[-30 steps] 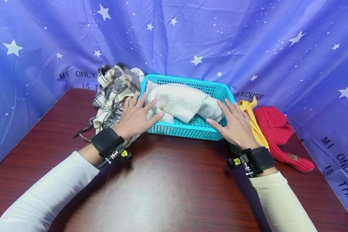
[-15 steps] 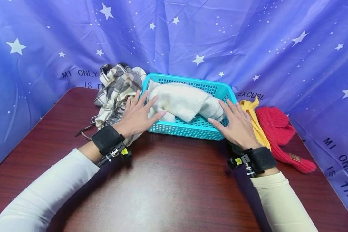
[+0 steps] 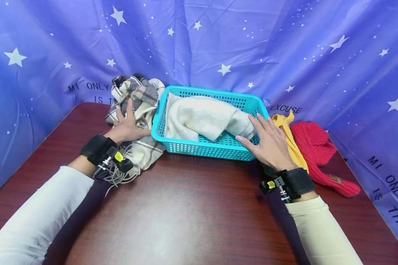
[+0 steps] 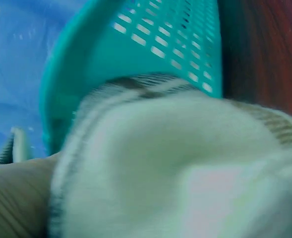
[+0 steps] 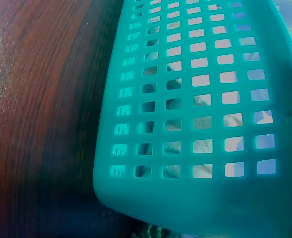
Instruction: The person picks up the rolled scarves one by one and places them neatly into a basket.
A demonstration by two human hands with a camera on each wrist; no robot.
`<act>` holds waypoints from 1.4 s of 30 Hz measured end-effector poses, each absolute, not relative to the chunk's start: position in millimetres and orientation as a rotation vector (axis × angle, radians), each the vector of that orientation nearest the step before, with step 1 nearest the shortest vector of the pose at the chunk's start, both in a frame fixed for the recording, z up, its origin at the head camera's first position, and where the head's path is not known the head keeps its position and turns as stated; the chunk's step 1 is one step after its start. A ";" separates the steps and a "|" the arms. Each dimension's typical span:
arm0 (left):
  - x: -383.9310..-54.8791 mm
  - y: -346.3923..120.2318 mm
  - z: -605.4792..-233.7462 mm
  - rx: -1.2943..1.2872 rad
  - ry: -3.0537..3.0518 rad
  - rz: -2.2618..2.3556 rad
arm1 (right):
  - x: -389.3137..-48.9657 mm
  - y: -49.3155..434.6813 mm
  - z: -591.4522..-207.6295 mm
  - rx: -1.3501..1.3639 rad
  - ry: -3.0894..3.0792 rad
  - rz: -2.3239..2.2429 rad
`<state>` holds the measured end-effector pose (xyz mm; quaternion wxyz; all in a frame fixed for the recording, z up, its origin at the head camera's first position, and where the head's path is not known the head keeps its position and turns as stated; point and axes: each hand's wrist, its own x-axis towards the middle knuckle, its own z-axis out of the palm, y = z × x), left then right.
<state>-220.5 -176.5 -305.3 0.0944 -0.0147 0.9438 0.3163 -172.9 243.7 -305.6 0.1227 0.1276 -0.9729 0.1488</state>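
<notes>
Left hand (image 3: 127,125) flat, fingers straight, on one plaid scarf (image 3: 136,106) left of and touching one teal basket (image 3: 205,149). Inside, one cream towel (image 3: 205,116). Right hand (image 3: 268,141) spread open, resting on basket's right corner. Beyond, one yellow cloth (image 3: 286,129), one red hat (image 3: 318,151). Bare table (image 3: 192,213) in front.

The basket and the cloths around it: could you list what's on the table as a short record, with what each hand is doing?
surface: dark red-brown wooden table
basket: teal plastic basket, slotted walls
in basket: cream towel, loosely folded
left of basket: plaid scarf with fringe, bunched against the basket
right of basket: yellow cloth, then red knitted hat
left hand: rests on the plaid scarf, fingers spread
right hand: flat on the basket's right near corner, fingers straight
backdrop: blue-purple star-printed cloth
</notes>
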 end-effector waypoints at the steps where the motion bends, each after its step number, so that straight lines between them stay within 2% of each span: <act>1: -220.9 -177.4 -307.5 -0.052 2.774 0.926 | -172.9 242.9 -305.5 0.375 -2.838 0.436; 19: -228.4 -175.5 -328.8 -0.159 2.845 1.277 | -171.9 243.6 -305.9 0.395 -2.841 0.444; 27: -227.6 -180.1 -329.0 -0.289 2.843 1.405 | -173.6 243.4 -305.8 0.405 -2.855 0.436; 35: -221.7 -198.0 -292.0 -0.276 2.921 1.521 | -173.6 245.6 -304.7 0.407 -2.875 0.450; 42: -211.4 -208.5 -234.3 -0.058 3.110 1.483 | -173.3 247.1 -299.2 0.405 -2.879 0.487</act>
